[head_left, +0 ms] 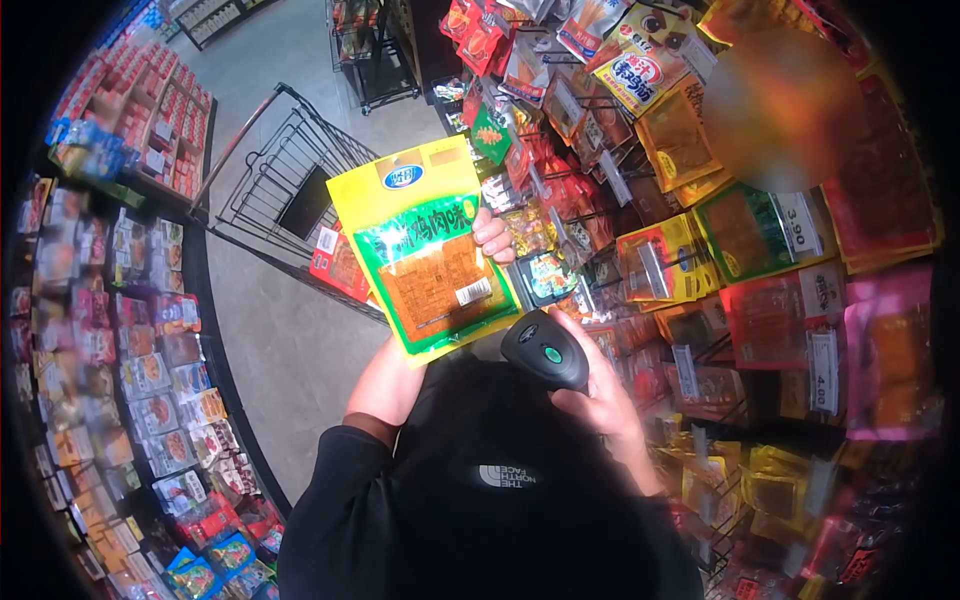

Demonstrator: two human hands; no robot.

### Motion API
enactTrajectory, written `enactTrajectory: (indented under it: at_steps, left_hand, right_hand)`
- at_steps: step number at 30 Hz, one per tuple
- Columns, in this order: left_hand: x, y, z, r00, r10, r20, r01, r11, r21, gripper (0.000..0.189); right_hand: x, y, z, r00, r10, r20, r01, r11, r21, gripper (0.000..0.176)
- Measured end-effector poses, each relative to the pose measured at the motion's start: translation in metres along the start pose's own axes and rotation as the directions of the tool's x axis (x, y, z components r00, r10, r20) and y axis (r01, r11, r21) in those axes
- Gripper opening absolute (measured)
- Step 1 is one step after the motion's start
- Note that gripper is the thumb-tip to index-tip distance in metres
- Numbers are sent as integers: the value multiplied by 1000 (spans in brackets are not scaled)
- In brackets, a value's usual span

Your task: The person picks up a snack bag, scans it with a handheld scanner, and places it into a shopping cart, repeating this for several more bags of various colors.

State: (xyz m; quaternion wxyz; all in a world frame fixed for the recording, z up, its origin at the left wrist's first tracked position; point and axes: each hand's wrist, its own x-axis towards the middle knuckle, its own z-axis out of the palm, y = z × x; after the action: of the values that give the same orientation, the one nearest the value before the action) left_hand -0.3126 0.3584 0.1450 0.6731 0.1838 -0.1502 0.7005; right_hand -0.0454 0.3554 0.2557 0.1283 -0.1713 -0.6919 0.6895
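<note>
My left hand is closed on a yellow and green snack bag, its fingers wrapped round the bag's right edge and the palm hidden behind. The bag is upright and slightly tilted, with a clear window showing brown contents and a white barcode label at the lower right. Just below that label, my right hand grips a black handheld barcode scanner with a green mark on top. The scanner's front end is close to the bag's lower right corner.
A wire shopping cart stands behind the bag, with a red packet in it. Hanging snack packets crowd the rack on my right, with price tags in front. Packaged goods fill the shelf on the left. Grey floor runs between.
</note>
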Motion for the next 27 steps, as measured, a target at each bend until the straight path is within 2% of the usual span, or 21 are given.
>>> enactTrajectory:
  at_steps: [1, 3, 4, 6, 7, 9, 11, 13, 14, 16, 17, 20, 23, 27]
  left_hand:
    - [0, 0, 2, 1000, 3, 2, -3, 1000, 0, 19]
    - [-4, 0, 6, 996, 7, -87, -4, 999, 37, 21]
    - [-4, -2, 4, 996, 17, -87, -13, 999, 40, 21]
    - [-6, -8, -2, 997, -70, 30, 72, 996, -57, 28]
    - [-9, -5, 1, 998, -55, 27, 57, 997, -50, 28]
    - [-14, -21, 8, 997, -49, -53, 48, 999, -17, 29]
    - [-10, -36, 13, 991, -43, -131, 45, 999, 14, 30]
    - [-21, -54, 23, 977, -30, -210, 40, 998, 42, 31]
    - [-1, -61, 18, 968, -32, -247, 46, 998, 51, 32]
    - [-10, -60, 26, 947, -38, -319, 62, 996, 66, 33]
    - [-19, -60, 32, 934, -42, -356, 71, 995, 71, 34]
    - [-17, -56, 38, 884, -51, -465, 104, 991, 89, 35]
    - [-29, -41, 49, 819, -56, -570, 136, 986, 100, 37]
    - [-62, 0, 70, 715, -57, -697, 188, 976, 113, 40]
  right_hand:
    - [1, -1, -1, 1000, 16, -18, -16, 1000, 5, 96]
    - [2, 0, -2, 999, 32, -27, -32, 999, 6, 97]
    - [2, 2, -5, 997, 22, -74, -13, 993, 120, 98]
    - [1, 12, -12, 993, 44, -111, -2, 936, 351, 97]
    - [5, 11, -12, 983, 36, -182, 30, 938, 346, 91]
    - [9, 29, -31, 989, 10, -145, 38, 943, 330, 81]
    - [19, 25, -35, 984, 25, -178, 37, 941, 337, 75]
    - [33, 25, -37, 989, 8, -147, 46, 931, 363, 70]
    - [38, 28, -41, 997, 29, -78, 4, 921, 389, 69]
    - [46, 36, -46, 999, 49, 8, -48, 903, 427, 66]
    - [49, 40, -46, 999, 50, 12, -51, 903, 426, 66]
    - [60, 50, -45, 998, 59, 6, -51, 796, 603, 67]
    - [68, 51, -43, 988, 142, -58, -76, 783, 617, 66]
    - [80, 57, -42, 980, 171, -99, -68, 761, 645, 63]
